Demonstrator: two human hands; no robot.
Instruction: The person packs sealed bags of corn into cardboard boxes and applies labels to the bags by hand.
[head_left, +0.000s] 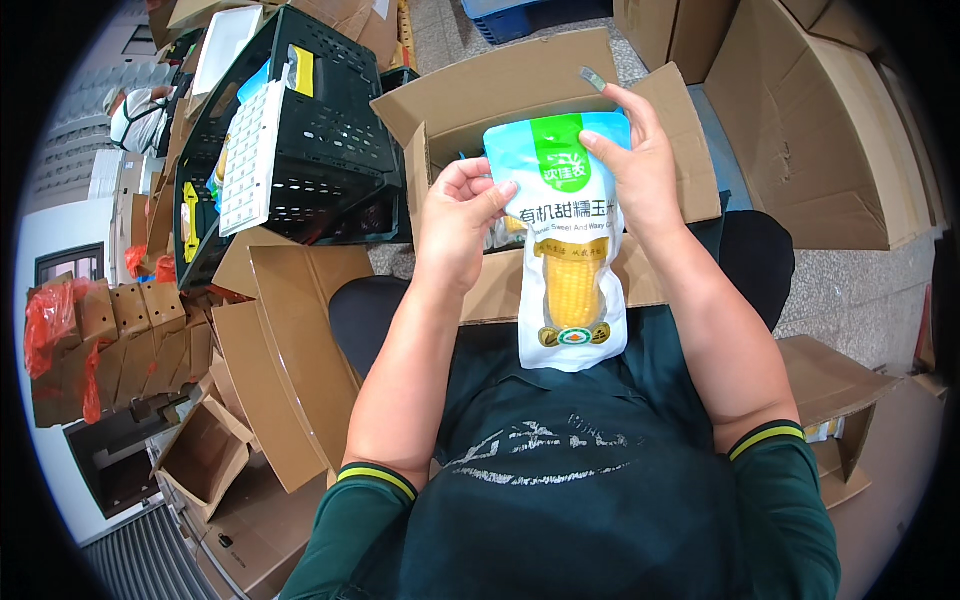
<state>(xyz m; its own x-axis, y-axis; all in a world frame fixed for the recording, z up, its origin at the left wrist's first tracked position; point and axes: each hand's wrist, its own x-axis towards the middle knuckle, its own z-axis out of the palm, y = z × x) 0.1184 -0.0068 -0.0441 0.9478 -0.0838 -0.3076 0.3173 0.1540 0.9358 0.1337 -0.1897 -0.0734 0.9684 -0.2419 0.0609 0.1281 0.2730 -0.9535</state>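
Note:
A sealed plastic pouch of corn on the cob (574, 292) hangs upright between both hands, its printed front and clear window facing up. My left hand (461, 217) pinches its upper left edge between thumb and fingers. With thumb and fingers, my right hand (637, 161) grips the upper right corner; a small strip is on or at its raised index fingertip. Behind the pouch, an open cardboard box (517, 79) stands before me, with more packages partly visible inside. The pouch and hands hide much of the box's inside.
A black perforated plastic crate (337, 120) with a white label sheet (253, 161) stands at the left. Open cardboard boxes (285, 360) lie at lower left, and large cartons (825, 142) stand at right. A blue crate (491, 22) is beyond. Another person (142, 116) is far left.

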